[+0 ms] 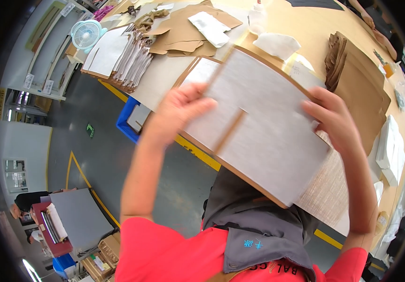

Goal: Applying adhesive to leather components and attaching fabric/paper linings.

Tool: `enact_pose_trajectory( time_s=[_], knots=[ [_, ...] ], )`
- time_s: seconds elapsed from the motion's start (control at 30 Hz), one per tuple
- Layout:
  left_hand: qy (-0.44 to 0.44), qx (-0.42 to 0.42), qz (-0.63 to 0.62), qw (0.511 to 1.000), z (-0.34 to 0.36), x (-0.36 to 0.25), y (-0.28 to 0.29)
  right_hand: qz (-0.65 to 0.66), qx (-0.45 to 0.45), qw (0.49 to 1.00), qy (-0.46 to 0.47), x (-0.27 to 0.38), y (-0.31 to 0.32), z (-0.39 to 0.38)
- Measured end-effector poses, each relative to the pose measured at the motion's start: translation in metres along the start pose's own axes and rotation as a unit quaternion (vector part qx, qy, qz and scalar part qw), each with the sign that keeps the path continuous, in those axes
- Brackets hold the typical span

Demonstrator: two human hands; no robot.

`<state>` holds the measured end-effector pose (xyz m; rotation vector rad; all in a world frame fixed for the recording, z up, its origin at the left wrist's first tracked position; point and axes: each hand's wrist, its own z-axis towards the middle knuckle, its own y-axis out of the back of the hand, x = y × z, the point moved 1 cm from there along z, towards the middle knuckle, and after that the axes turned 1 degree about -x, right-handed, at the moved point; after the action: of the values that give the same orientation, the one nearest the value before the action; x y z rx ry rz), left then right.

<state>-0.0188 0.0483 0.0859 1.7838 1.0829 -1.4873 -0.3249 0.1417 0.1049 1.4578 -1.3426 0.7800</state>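
Note:
A large flat panel (pixel 273 127), greyish white on its face with brown edges and a narrow brown slot, is tilted in front of my body above the table's near edge. My left hand (pixel 181 108) pinches its left edge, slightly blurred. At the upper right edge, my right hand (pixel 332 113) is closed on the same panel, fingers over the face. Partly hidden behind it lies a similar white-faced piece with a brown border (pixel 200 73). What the panel's underside looks like is hidden.
Left on the table stands a fanned stack of white-and-brown pieces (pixel 113 56) near a light-blue fan (pixel 87 35). Brown sheets (pixel 357 89) are piled at right, white pieces (pixel 390 150) beyond. A white bottle (pixel 257 19) stands at the back. A blue bin (pixel 127 117) sits below the table edge.

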Motion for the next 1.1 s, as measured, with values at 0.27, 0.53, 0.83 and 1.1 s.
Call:
enact_pose_trajectory(
  time_s=[0.27, 0.53, 0.83, 1.1],
  knots=[
    [0.011, -0.136, 0.297, 0.945, 0.058, 0.039, 0.117, -0.123, -0.065, 0.977, 0.159, -0.036, -0.07, 0.108],
    [-0.151, -0.21, 0.42, 0.87, 0.066, 0.038, 0.075, -0.389, -0.301, 0.844, 0.211, -0.106, 0.057, 0.015],
    [-0.228, -0.061, 0.388, 0.891, 0.084, 0.022, -0.048, -0.582, -0.226, 0.725, 0.29, -0.129, 0.072, 0.014],
    [-0.218, 0.059, 0.381, 0.896, 0.1, 0.02, -0.138, -0.519, -0.243, 0.757, 0.315, -0.132, 0.075, 0.018]
  ],
)
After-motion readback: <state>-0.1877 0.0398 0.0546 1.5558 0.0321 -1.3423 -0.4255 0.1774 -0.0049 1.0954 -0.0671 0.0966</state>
